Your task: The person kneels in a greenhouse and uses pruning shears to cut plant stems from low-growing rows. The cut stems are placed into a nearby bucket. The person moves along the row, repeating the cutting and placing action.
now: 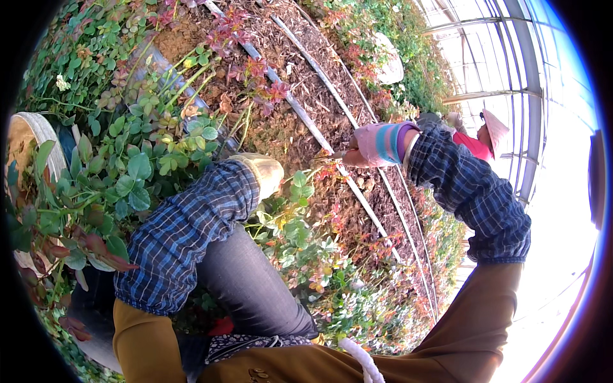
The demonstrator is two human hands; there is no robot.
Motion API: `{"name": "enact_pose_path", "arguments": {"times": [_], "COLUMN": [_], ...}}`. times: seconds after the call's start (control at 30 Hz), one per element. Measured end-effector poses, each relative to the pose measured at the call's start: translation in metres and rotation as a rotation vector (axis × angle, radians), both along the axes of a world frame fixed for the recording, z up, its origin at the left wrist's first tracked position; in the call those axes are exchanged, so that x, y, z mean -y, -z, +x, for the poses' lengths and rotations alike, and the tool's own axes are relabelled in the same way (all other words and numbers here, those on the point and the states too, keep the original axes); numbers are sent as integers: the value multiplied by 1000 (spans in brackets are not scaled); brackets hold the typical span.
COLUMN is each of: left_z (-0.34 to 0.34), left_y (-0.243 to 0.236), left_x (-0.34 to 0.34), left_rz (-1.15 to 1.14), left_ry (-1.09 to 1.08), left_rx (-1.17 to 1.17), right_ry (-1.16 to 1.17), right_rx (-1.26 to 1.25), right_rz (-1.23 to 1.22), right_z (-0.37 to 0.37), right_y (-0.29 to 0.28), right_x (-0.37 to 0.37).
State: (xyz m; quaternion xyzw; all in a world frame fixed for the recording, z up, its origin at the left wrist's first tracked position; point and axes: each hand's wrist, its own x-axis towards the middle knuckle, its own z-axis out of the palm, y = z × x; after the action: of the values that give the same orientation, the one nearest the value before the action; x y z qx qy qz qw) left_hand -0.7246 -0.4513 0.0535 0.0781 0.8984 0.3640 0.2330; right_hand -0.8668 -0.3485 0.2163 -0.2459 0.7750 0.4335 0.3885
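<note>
Holding the left hand (269, 172), clad in a pale cream cloth glove below a blue-and-black plaid sleeve cover (195, 214), close beside a bushy green plant (138, 173), and holding the right hand (370, 145), in a pink glove with a teal-and-purple striped cuff, out over a strip of brown bark mulch (278, 51). Having a slender rose-like shoot (306, 191) with oval green leaves just to the right of the left glove and slightly below it in the view, so lying nearer to the left hand, and down and to the left from the right fingertips. Appearing, in its long axis, to be running roughly up and down the view, and seeming to be pointing its top toward the gap between the hands, while losing its base among lower foliage. Pointing the right fingers leftward toward the cream glove, perhaps pinching something thin and brownish, but not showing clearly enough for telling grasping from merely bending. Hiding the left fingertips too, leaving no way of telling clenched from released. Having narrow grey pipes (306, 119) running diagonally beneath the right hand, and a co-worker (474, 145) in a red top and pale conical hat crouching or standing beyond.
</note>
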Motion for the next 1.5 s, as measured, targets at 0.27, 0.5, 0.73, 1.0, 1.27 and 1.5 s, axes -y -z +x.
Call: {"name": "enact_pose_path", "arguments": {"times": [0.27, 0.5, 0.73, 1.0, 1.27, 1.5], "left_z": [-3, -3, -2, 1, 5, 0], "left_y": [2, 4, 4, 3, 1, 0], "left_x": [-2, -2, -4, -1, -5, -23], "left_rz": [9, -8, -11, -32, -67, -128], "left_ry": [7, -34, -30, -31, -102, -122], "left_rx": [19, 24, 3, 10, -31, -76], "right_ry": [-69, -28, -45, 212, 121, 773], "right_rx": [15, 43, -6, 24, -95, 145], "right_rz": [7, -40, -100, -178, -853, -1503], "right_z": [1, -3, 0, 7, -5, 44], "right_y": [1, -3, -1, -2, 4, -3], "right_x": [-6, -17, -23, -19, -47, -149]}}
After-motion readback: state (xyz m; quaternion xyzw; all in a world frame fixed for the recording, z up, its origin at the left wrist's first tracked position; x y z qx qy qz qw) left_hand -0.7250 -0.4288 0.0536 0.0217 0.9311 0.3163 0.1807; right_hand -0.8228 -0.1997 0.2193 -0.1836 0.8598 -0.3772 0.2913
